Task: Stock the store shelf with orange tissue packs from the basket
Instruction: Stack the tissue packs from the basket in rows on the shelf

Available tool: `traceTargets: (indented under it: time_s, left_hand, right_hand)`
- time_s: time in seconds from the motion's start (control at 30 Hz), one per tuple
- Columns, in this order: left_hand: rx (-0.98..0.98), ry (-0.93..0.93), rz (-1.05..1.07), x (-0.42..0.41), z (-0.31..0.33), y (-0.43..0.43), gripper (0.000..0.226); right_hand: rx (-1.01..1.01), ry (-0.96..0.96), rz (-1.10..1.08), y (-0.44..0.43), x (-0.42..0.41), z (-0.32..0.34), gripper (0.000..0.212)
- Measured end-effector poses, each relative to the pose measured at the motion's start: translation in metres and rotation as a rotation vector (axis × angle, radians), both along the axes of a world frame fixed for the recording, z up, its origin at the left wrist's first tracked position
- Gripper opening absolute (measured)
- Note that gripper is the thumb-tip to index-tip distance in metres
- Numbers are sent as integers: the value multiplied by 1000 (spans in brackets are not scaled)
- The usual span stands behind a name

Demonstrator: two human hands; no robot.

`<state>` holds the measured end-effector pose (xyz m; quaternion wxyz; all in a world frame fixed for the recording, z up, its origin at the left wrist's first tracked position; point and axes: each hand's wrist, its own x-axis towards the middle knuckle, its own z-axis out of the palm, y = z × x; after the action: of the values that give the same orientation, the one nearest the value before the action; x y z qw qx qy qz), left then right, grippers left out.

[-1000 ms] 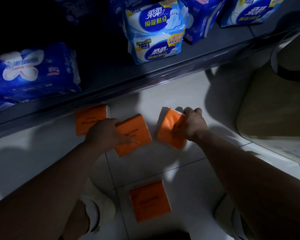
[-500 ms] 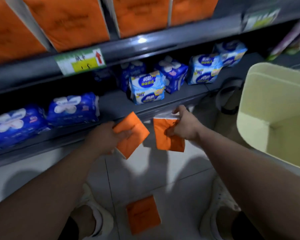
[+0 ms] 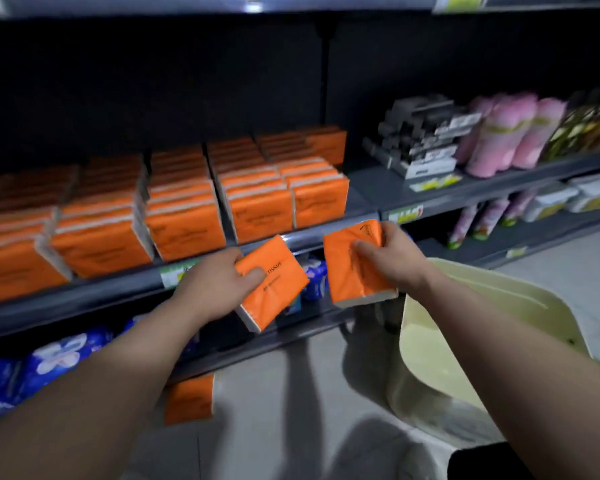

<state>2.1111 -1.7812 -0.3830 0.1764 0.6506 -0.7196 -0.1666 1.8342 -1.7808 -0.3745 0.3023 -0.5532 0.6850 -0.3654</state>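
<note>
My left hand point(image 3: 219, 284) grips an orange tissue pack point(image 3: 274, 289), tilted, just below the shelf's front rail. My right hand point(image 3: 392, 261) holds a second orange pack point(image 3: 347, 271) upright beside it, at rail height. The grey shelf point(image 3: 364, 199) behind them carries several rows of orange tissue packs point(image 3: 187, 209), with a bare stretch to the right of the rows. A cream basket point(image 3: 465, 327) sits low on the right under my right forearm. One more orange pack point(image 3: 189, 398) lies on the floor below my left arm.
Black boxes point(image 3: 420, 140) and pink rolls point(image 3: 506, 133) fill the shelf's right half. Blue packets point(image 3: 52, 362) line the lower shelf. Pale tiled floor point(image 3: 278, 410) spreads underneath. A higher shelf edge point(image 3: 222, 3) runs along the top.
Both hands have risen from the floor to shelf height, each carrying an orange pack. My view has tilted up from the floor to the orange tissue shelf.
</note>
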Motion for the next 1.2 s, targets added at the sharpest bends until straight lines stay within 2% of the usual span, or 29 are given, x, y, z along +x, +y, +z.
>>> traceTargets:
  time_s: [0.13, 0.2, 0.3, 0.37, 0.47, 0.57, 0.7, 1.0, 1.2]
  left_hand:
    - [-66, 91, -17, -32, 45, -21, 35]
    - [-104, 137, 12, -48, 65, -38, 27]
    - [-168, 168, 48, -69, 90, -68, 21]
    - [-195, 211, 64, -82, 103, -91, 23]
    - [-200, 284, 66, -102, 118, -130, 33]
    - [-198, 295, 47, -123, 125, -170, 44]
    - [-178, 208, 47, -151, 124, -224, 52]
    - [-148, 140, -24, -188, 86, -313, 42]
    - [-163, 50, -51, -184, 56, -346, 42]
  right_hand:
    - [22, -44, -112, -24, -27, 45, 51]
    - [49, -99, -146, -37, -39, 63, 49]
    - [44, -145, -136, -57, -55, 84, 17]
    - [42, -106, -133, -74, -65, 94, 16]
    - [-11, 42, -177, -104, -79, 104, 31]
    - [-70, 143, -206, -135, -92, 110, 30]
    - [-102, 201, -208, -178, -105, 108, 33]
    - [-192, 98, -240, -241, -119, 70, 33]
    - [-203, 118, -209, -261, -121, 49, 32]
